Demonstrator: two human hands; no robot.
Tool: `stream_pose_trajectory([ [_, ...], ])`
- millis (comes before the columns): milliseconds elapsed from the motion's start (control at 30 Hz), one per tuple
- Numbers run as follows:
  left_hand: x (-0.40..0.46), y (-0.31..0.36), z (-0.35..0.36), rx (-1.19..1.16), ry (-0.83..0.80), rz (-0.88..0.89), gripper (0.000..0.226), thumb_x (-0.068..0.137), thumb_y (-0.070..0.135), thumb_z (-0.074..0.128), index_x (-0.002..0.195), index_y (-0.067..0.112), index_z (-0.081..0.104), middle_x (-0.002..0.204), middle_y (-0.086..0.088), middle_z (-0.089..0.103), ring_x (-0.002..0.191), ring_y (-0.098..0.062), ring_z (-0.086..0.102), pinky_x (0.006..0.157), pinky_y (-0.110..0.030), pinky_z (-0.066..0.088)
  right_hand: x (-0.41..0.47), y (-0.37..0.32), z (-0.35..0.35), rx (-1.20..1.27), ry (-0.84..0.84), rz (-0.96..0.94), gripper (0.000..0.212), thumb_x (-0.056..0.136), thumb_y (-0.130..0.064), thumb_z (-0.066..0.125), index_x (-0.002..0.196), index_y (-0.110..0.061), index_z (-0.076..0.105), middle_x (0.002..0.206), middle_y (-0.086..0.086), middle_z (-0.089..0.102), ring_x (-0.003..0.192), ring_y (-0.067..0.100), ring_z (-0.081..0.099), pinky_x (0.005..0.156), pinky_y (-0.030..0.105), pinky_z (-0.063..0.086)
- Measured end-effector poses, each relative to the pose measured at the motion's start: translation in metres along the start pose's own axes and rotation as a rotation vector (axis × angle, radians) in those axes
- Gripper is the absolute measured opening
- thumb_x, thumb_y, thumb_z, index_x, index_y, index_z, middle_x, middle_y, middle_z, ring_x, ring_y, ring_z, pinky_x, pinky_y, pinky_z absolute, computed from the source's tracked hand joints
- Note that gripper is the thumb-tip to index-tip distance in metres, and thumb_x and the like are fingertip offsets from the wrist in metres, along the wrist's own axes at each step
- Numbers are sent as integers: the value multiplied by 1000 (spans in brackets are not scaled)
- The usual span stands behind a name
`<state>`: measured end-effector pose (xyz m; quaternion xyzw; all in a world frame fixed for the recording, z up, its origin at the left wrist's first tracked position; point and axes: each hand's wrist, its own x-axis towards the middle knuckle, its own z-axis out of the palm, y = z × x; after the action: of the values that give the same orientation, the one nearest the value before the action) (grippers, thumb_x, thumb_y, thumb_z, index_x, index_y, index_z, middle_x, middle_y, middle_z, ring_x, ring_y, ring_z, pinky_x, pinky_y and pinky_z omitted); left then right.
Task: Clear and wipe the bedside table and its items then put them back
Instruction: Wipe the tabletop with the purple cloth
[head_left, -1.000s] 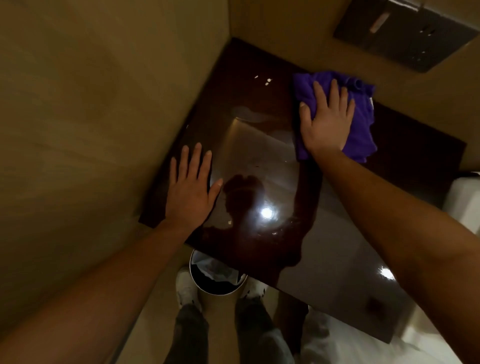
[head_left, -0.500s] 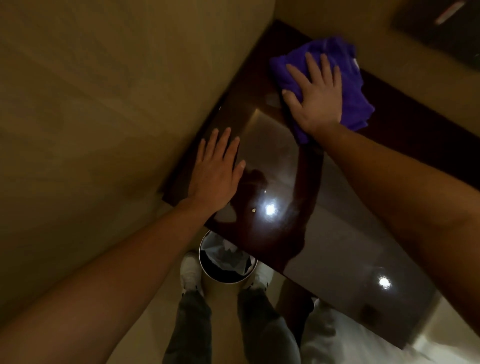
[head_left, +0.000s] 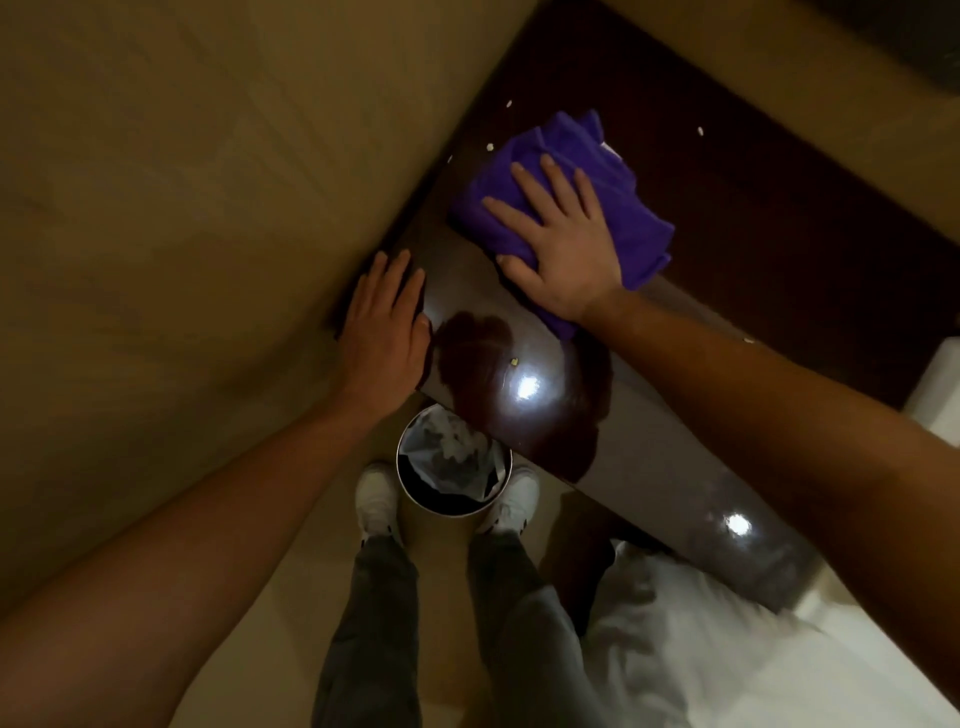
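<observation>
Right hand (head_left: 563, 244), fingers spread flat, presses purple cloth (head_left: 566, 208) mid-table (head_left: 727, 249); left hand (head_left: 384, 332), fingers together, flat at table's wall-side front corner.

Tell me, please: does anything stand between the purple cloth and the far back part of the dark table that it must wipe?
No large thing does. The right hand presses flat on the crumpled purple cloth, and beyond it the glossy dark wooden table top carries only a few small pale crumbs, which the cloth can sweep along.
</observation>
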<state>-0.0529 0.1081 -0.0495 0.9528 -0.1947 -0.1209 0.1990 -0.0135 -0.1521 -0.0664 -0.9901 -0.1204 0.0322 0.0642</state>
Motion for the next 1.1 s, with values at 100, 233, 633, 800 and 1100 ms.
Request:
stream_pose_trajectory([
  [100,-1,-1,-5,-163,14,-48,48,104,13,41,148,-5,42,162,-18,31,154,-34,20,125,-48,19,-18,-16,4,8,8,-16,67,96,-60,41,159,-37,33,169,9,24,157,40,15,124,62,12],
  [233,-1,-3,-10,-278,5,-73,49,103,15,36,147,-6,43,161,-17,32,154,-31,21,126,-42,19,-44,-39,9,28,20,-15,68,95,-60,42,158,-35,35,169,9,25,156,41,16,123,64,13],
  [633,3,-10,-19,-352,-101,-114,57,100,26,29,149,2,44,165,-8,29,155,-20,17,123,-25,10,-118,-111,23,110,35,54,65,96,-52,49,157,-33,38,169,8,25,157,39,15,124,62,11],
  [800,5,-13,-27,-339,-138,-107,53,102,23,32,148,1,45,164,-8,32,154,-20,20,124,-26,12,-130,-129,24,158,41,69,59,97,-46,51,154,-31,44,167,8,30,156,39,18,125,62,12],
  [1100,6,-13,-31,-293,-150,-92,47,108,20,33,150,1,43,165,-8,29,155,-20,18,125,-28,13,-166,-196,21,450,68,138,44,96,-31,52,136,-17,64,154,7,52,152,34,33,125,59,15],
])
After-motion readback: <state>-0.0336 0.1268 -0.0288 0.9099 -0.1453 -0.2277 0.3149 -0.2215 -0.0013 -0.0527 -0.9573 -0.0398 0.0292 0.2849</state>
